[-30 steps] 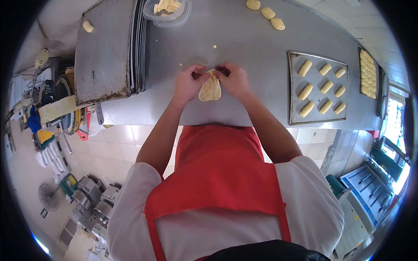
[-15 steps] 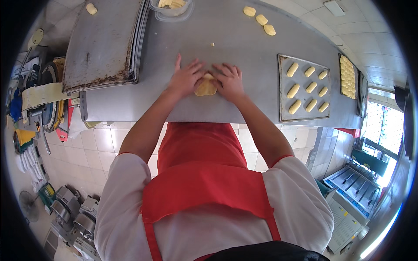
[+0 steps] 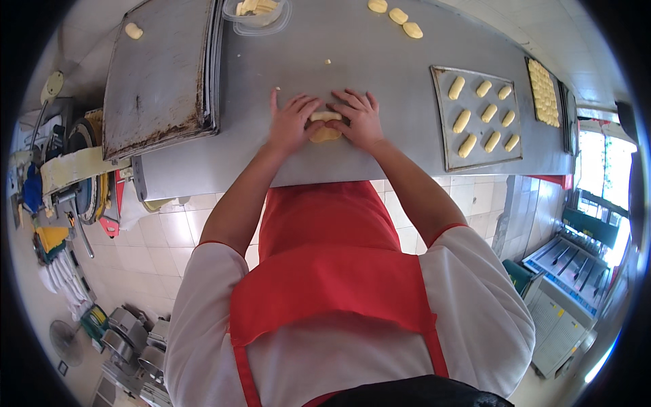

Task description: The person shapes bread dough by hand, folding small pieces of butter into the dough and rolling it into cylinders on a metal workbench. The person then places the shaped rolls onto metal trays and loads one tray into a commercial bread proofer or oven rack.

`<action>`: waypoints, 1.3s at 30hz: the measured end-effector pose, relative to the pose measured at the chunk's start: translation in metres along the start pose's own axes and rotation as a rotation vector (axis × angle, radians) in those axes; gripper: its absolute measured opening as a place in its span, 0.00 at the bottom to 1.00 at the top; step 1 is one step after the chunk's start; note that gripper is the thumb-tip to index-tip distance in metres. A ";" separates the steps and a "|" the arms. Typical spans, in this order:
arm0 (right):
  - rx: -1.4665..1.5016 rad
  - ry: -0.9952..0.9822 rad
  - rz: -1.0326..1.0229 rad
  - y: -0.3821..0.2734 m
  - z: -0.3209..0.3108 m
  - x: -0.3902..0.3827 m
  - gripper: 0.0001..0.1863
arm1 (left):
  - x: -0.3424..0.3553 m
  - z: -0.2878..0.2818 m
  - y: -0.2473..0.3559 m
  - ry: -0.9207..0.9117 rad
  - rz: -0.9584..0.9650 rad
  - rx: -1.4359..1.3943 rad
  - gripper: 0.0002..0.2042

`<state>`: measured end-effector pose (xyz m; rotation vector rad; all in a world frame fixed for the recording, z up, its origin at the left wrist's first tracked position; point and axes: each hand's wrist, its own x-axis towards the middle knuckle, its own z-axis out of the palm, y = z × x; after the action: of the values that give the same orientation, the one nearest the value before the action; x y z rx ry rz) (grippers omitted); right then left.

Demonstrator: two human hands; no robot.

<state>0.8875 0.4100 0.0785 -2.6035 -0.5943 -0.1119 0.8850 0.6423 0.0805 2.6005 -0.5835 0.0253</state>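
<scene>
Grey metal, smooth and dully shining, makes up the table (image 3: 380, 74), and on it, near the front edge and in front of the person, lies a soft, pale yellow piece of dough (image 3: 325, 134). Its far edge is a plump, rounded roll, while the part nearer the body is flatter, with a curved outline. The left hand (image 3: 293, 125) and the right hand (image 3: 359, 122) rest at either side of it, fingers spread apart and lightly bent, with both thumbs turned inward onto the dough; neither hand is closed around it. How firmly they press, I cannot tell. To the right, a flat metal tray (image 3: 475, 103) holds nine smooth, stubby rolls (image 3: 490, 113) in three rows, and beyond it another tray is packed with small dough pieces (image 3: 544, 93). Three rounded lumps (image 3: 399, 15) sit near the far side. At the left stands a stack of thin baking sheets (image 3: 159, 88), their edges rough and brown-stained, with one small dough lump (image 3: 133, 31) on top. Beside it, a clear plastic tub (image 3: 261, 22) holds pale yellow strips (image 3: 256, 7). The red cloth apron (image 3: 332, 285) hangs over a whitish shirt (image 3: 481, 292).
</scene>
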 end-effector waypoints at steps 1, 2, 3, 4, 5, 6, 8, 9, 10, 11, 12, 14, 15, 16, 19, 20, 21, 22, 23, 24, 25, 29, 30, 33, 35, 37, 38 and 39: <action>-0.011 -0.047 -0.008 0.001 -0.001 -0.005 0.23 | -0.004 0.001 -0.002 -0.026 0.037 0.043 0.22; -0.022 -0.095 -0.016 0.002 -0.003 -0.011 0.23 | -0.012 0.000 -0.005 -0.050 0.073 0.087 0.23; -0.035 -0.141 -0.029 0.003 -0.006 -0.012 0.24 | -0.012 -0.006 -0.004 -0.070 0.109 0.132 0.23; 0.013 -0.119 -0.018 0.003 -0.007 -0.014 0.23 | -0.009 -0.010 -0.003 -0.141 0.098 0.102 0.23; 0.061 -0.098 -0.008 0.002 -0.007 -0.014 0.22 | -0.006 -0.014 -0.001 -0.212 0.085 0.073 0.22; 0.113 -0.082 -0.003 -0.002 -0.006 -0.018 0.21 | -0.009 -0.016 0.000 -0.285 0.064 0.043 0.22; 0.050 -0.010 -0.018 -0.006 0.001 -0.010 0.22 | -0.011 -0.001 -0.004 -0.062 0.053 0.076 0.21; 0.017 0.028 -0.024 -0.005 0.005 -0.007 0.22 | -0.010 0.003 -0.004 0.049 0.050 0.092 0.21; 0.008 -0.020 -0.042 -0.005 0.006 -0.012 0.23 | -0.014 0.003 -0.006 0.014 0.071 0.123 0.22; -0.002 -0.068 -0.060 -0.005 0.006 -0.018 0.24 | -0.022 0.002 -0.009 -0.022 0.094 0.154 0.23; -0.016 -0.110 -0.075 -0.005 0.003 -0.020 0.25 | -0.021 -0.003 -0.006 -0.054 0.124 0.184 0.24; 0.024 -0.078 -0.044 -0.007 -0.001 -0.020 0.25 | -0.014 -0.014 -0.001 -0.195 0.100 0.133 0.25; 0.039 -0.063 -0.018 -0.007 -0.006 -0.024 0.25 | -0.012 -0.017 0.008 -0.270 0.095 0.101 0.25; 0.019 0.038 -0.054 -0.008 -0.002 -0.023 0.23 | -0.014 -0.007 0.010 -0.144 0.072 0.085 0.25; 0.026 0.085 -0.167 0.008 -0.002 -0.003 0.20 | -0.004 0.016 -0.001 0.062 0.095 0.049 0.25; -0.062 0.071 -0.128 0.013 0.009 -0.004 0.20 | -0.005 0.013 -0.005 0.061 0.138 0.126 0.24; -0.082 0.001 -0.128 0.002 0.005 -0.008 0.19 | -0.014 0.010 -0.012 0.025 0.137 0.117 0.22; 0.031 -0.142 -0.074 0.000 0.002 -0.026 0.21 | -0.017 -0.004 0.009 -0.188 0.045 0.074 0.21; 0.081 -0.150 -0.027 -0.006 -0.003 -0.033 0.21 | -0.022 -0.005 0.013 -0.209 0.066 0.065 0.21; 0.130 -0.143 0.005 -0.008 -0.008 -0.024 0.22 | -0.012 -0.009 0.009 -0.215 0.087 0.071 0.22; 0.101 -0.088 -0.020 -0.009 0.004 -0.026 0.22 | -0.018 -0.002 0.003 -0.114 0.092 0.085 0.22; 0.039 -0.118 -0.063 -0.002 0.015 -0.029 0.25 | -0.027 0.013 -0.004 0.027 0.103 0.178 0.24; 0.039 -0.184 -0.055 -0.001 0.010 -0.029 0.26 | -0.025 0.011 -0.002 -0.006 0.107 0.212 0.24; 0.121 -0.290 0.026 -0.015 -0.020 -0.028 0.25 | -0.015 -0.025 0.023 -0.364 0.080 0.144 0.24; 0.080 -0.093 -0.030 -0.006 -0.002 -0.026 0.25 | -0.017 0.002 0.011 -0.088 0.101 0.130 0.24; 0.044 -0.017 -0.093 -0.002 0.018 -0.020 0.25 | -0.025 0.018 -0.005 0.052 0.080 0.134 0.23; 0.023 -0.037 -0.119 0.002 0.022 -0.017 0.26 | -0.026 0.023 -0.011 0.051 0.058 0.138 0.23; 0.022 -0.064 -0.139 0.001 0.031 -0.020 0.28 | -0.033 0.024 -0.019 0.030 0.028 0.147 0.22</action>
<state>0.8697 0.4158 0.0465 -2.5508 -0.7949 -0.0658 0.8606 0.6599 0.0468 2.7286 -0.6285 0.1199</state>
